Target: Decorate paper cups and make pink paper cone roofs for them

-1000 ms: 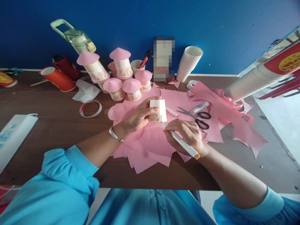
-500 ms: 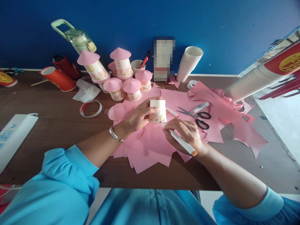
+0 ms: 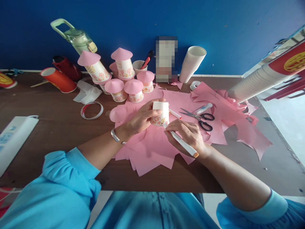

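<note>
A white paper cup is gripped upside down in my left hand, thumb across its side. Red and yellow-green flowers are drawn along its lower band. My right hand is closed around a white marker with an orange end. The marker's tip is at the cup's lower edge; whether it touches cannot be made out. Beneath both hands lie pink paper sheets. Just behind the cup is another white marker with a red end. Black-handled scissors lie right of my right hand.
Decorated cups with pink cone tops stand at the back left. A tape roll, an orange-red cup and a green-lidded bottle are left. Stacked white cups stand behind, with pink scraps and a longer cup stack at right.
The cup has tilted very slightly in my left hand. My right hand and the marker have shifted a touch to the left along its lower edge.
</note>
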`<state>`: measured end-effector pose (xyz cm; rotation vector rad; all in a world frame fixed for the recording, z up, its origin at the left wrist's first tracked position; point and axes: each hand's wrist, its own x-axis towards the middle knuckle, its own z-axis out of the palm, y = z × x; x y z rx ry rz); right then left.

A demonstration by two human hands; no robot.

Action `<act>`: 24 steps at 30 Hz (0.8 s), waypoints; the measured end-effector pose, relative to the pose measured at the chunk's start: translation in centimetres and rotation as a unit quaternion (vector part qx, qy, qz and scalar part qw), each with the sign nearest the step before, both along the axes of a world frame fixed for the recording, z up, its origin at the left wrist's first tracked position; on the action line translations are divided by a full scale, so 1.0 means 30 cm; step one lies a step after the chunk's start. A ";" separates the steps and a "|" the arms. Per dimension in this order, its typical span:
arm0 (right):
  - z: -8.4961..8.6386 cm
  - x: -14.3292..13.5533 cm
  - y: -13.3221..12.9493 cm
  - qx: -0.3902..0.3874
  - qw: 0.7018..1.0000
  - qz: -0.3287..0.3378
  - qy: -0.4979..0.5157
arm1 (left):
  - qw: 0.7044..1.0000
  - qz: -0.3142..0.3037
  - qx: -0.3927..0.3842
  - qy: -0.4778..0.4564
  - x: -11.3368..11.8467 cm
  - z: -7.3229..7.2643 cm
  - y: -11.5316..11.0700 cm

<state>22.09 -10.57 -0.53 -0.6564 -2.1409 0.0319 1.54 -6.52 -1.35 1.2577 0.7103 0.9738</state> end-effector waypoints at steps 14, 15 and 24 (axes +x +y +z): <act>0.026 0.004 -0.007 0.004 0.999 0.017 0.030 | 0.998 -0.026 -0.046 -0.024 -0.001 0.016 -0.007; 0.025 0.003 -0.005 0.004 0.999 0.015 0.029 | 0.998 -0.026 -0.047 -0.025 -0.002 0.013 -0.007; 0.013 -0.001 -0.004 -0.007 1.000 0.021 0.021 | 1.000 -0.015 0.020 -0.001 -0.015 -0.021 0.008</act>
